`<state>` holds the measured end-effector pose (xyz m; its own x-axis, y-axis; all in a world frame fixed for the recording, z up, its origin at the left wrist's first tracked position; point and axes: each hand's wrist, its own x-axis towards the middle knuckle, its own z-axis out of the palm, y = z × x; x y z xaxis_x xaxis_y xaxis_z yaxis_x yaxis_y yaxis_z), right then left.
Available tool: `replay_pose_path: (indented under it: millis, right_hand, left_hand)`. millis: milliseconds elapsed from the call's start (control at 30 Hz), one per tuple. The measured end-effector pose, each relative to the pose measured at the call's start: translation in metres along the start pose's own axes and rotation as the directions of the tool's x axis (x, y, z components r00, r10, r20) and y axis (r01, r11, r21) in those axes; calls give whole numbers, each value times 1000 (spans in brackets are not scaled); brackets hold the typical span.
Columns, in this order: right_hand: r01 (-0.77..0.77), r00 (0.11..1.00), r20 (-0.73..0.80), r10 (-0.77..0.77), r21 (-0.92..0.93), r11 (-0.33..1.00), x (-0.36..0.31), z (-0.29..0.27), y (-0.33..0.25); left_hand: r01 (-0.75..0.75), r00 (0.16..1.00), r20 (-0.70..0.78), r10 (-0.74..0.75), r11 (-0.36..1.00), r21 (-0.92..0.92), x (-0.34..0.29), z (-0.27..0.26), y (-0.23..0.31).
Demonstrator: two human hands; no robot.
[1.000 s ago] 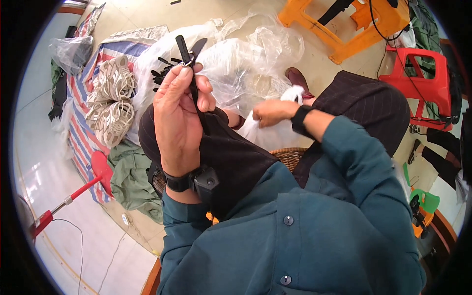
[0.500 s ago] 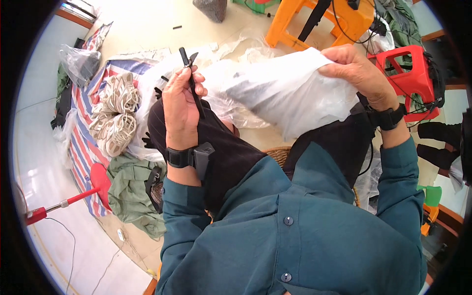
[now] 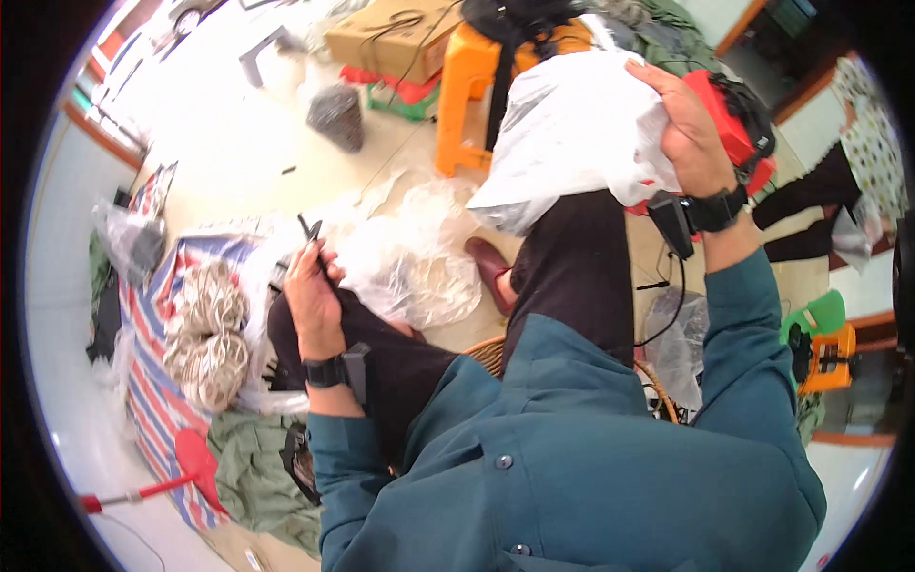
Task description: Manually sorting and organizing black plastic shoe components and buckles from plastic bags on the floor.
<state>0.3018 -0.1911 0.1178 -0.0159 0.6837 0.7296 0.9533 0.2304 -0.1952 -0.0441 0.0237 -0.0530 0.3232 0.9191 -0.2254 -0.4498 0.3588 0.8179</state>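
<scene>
My left hand (image 3: 315, 310) is closed around a slim black tool (image 3: 307, 227), whose upper end sticks out above the fingers; its exact kind is hard to make out. Over my right thigh, my right hand (image 3: 694, 138) grips the right side of a white plastic bag (image 3: 581, 119). Part of that hand's fingers is hidden by the bag, which hangs loosely from it and spreads to the left. Whatever the bag contains does not show. Below and between the hands, crumpled clear plastic (image 3: 419, 262) lies on the floor.
Bundles of whitish cord (image 3: 207, 343) lie on a striped sheet (image 3: 152, 381) at left, beside green cloth (image 3: 262, 467). An orange stool (image 3: 462, 105) and a cardboard box (image 3: 391, 43) stand ahead. A wicker basket (image 3: 488, 355) sits between my legs. Another person (image 3: 839, 181) is at far right.
My right hand has moved up with the white bag, swinging it right and away from the left hand. The left hand keeps the black tool. The view has shifted, showing more floor ahead.
</scene>
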Motion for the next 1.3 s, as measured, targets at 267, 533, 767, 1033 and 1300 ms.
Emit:
replay_pose_path:
  millis: [267,533,767,1033,1300]
  right_hand:
    - [-347,585,-87,806,872,345,-18,-38,25]
    - [-448,283,436,854,848,-284,-50,-2,40]
    - [-686,220,633,742,641,-344,-121,68,29]
    - [-540,386,489,782,807,-238,-142,74,20]
    - [-419,446,371,815,891,-176,-136,85,13]
  left_hand:
    - [35,998,57,-36,999,27,11,-2,-1]
    - [-144,988,73,133,975,167,-5,-7,42]
    - [-217,976,53,211,959,182,2,-30,48]
    - [-111,984,157,83,978,175,46,-51,51]
    - [13,943,329,-49,994,110,64,-41,51]
